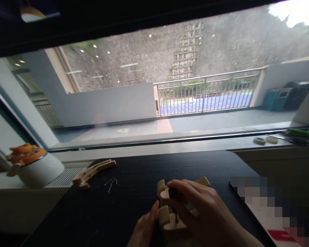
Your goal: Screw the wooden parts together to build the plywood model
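Observation:
My right hand [199,199] is closed around the black handle of a screwdriver [173,193], its thin metal shaft pointing down. Below it lies a pale wooden piece [167,219] with rounded ends and notches, partly hidden by my right hand. My left hand [145,226] presses its fingers against the left side of this piece; its thumb does not show. Another wooden part [94,173], long and slightly bent with holes, lies at the table's far left. Several small metal screws or pins [112,183] are scattered beside it.
The black table [134,171] stands against a windowsill [144,151]. On the sill at left is a white pot with an orange lid [38,168]; at right lie tape rolls [260,140] and a dark tool [296,140]. A blurred flat object [270,212] is at the table's right edge.

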A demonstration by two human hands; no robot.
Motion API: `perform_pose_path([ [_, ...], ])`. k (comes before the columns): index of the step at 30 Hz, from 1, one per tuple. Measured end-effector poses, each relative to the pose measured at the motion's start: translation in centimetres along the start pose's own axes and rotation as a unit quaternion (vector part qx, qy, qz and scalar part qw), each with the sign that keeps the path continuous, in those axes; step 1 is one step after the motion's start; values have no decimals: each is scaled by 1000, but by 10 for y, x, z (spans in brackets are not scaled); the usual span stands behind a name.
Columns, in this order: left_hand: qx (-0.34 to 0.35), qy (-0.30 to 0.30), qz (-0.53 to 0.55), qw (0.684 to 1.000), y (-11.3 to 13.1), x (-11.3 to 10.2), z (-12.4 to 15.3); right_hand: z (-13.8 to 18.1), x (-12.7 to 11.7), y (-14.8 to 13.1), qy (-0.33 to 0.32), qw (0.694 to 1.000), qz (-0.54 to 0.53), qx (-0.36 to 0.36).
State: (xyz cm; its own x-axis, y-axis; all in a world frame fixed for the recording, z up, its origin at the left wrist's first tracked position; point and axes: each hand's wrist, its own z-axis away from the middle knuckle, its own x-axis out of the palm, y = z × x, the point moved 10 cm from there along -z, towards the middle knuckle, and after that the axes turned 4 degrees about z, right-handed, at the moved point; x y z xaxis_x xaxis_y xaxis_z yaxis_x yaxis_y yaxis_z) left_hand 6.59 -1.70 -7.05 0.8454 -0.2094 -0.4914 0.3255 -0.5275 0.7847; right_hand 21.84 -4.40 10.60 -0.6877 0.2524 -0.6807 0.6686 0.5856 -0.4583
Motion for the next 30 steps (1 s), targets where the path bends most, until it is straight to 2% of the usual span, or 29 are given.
perform_pose_path([
  [3,96,-19,-13,995,20,0,-21,-14,0,13,-14,1000,17,19],
  [4,107,-36,-19,993,27,1,-30,-21,-1,17,-19,999,22,20],
  [6,78,-68,-33,994,34,2,-51,-35,-2,27,-27,999,35,21],
  [9,25,-82,-32,996,48,-12,-84,-55,-5,49,-40,996,58,51],
  [12,-24,-194,-51,979,66,-18,-113,-69,-8,67,-68,992,69,80],
  [14,-53,-271,-80,958,79,-23,-131,-75,-9,70,-89,989,79,83],
  [16,-52,-302,-89,948,97,-29,-154,-79,-9,68,-115,987,81,82],
  [20,-37,-333,-47,941,120,-19,-189,-82,-8,63,-153,980,84,94],
  [25,-42,-350,44,935,114,3,-198,-82,-10,60,-133,982,96,90],
  [30,-62,-342,102,932,106,7,-193,-78,-10,61,-134,983,92,83],
])
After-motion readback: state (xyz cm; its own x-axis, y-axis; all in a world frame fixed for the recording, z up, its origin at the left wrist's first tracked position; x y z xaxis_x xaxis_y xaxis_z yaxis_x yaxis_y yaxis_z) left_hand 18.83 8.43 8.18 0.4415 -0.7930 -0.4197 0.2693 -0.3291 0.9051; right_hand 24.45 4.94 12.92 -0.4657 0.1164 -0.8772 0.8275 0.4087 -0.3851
